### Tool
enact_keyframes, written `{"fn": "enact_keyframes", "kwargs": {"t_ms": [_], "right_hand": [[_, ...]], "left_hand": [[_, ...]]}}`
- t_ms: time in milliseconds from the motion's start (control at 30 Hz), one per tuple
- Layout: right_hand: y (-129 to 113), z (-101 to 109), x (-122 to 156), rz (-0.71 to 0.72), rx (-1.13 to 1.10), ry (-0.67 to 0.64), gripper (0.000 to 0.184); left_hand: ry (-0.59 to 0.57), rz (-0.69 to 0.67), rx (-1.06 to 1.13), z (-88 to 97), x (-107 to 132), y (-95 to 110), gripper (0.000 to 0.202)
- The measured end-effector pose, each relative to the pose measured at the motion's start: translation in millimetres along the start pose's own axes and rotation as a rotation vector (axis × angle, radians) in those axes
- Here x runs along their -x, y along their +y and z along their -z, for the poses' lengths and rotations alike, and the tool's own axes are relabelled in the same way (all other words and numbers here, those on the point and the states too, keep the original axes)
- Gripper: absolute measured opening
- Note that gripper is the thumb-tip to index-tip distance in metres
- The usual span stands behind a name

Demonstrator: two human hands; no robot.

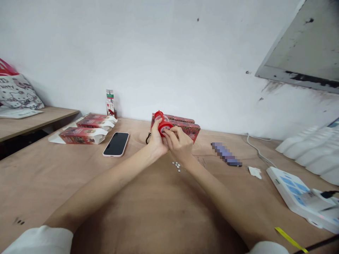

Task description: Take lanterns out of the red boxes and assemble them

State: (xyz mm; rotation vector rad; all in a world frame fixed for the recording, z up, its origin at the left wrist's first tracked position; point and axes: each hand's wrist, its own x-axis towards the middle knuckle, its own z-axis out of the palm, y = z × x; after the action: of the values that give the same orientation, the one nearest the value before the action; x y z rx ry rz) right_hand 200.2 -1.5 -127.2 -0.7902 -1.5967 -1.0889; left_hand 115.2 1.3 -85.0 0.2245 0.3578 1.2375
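My left hand (156, 141) is wrapped round a small red lantern (165, 125) with a clear body, tilted so that its round red base faces me. A red loop tops the lantern at its far end. The fingers of my right hand (180, 141) are pinched together at the base; whatever they hold there is hidden. On the table below lie several small silvery discs (177, 165) that look like button cells. Right behind my hands stand red printed boxes (192, 131), and a dark curved strap or hook (148, 138) shows beside my left hand.
A phone (116, 144) and red boxes with open flaps (82, 135) lie at left. Near the wall stands a small clear package (110, 102). To the right are a blurred purple strip (227, 154), a scrap of white paper (254, 172), a power strip (288, 190) and white pointed objects (312, 151).
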Motion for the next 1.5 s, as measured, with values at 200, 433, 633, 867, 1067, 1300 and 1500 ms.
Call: {"fn": "enact_keyframes", "kwargs": {"t_ms": [200, 433, 633, 867, 1067, 1300, 1500], "right_hand": [[3.0, -1.3, 3.3, 0.009, -0.060, -0.040, 0.022], [4.0, -1.5, 6.9, -0.095, -0.163, -0.184, 0.022], [3.0, -1.1, 5.4, -0.079, -0.145, -0.153, 0.020], [2.8, -1.3, 6.6, -0.041, -0.174, -0.128, 0.016], [3.5, 4.8, -1.7, -0.352, -0.396, 0.040, 0.013], [54.2, 5.1, -17.3, -1.337, -0.809, -0.155, 0.025], [63.7, 23.9, -34.9, -1.541, -1.070, -0.609, 0.025]], "left_hand": [[0.039, 0.012, -0.009, -2.0, 2.9, -0.5, 0.035], [0.070, 0.074, 0.003, -5.2, 6.8, 2.3, 0.035], [0.156, 0.080, -0.001, -8.8, 12.7, 3.7, 0.035], [0.132, 0.076, -0.026, -8.1, 11.0, 4.6, 0.037], [0.007, 0.039, -0.132, -4.5, 9.5, 1.5, 0.036], [-0.227, 0.463, -0.357, 8.9, 7.4, -15.4, 0.043], [-0.239, 0.495, -0.393, 15.6, 9.1, -29.8, 0.052]]}}
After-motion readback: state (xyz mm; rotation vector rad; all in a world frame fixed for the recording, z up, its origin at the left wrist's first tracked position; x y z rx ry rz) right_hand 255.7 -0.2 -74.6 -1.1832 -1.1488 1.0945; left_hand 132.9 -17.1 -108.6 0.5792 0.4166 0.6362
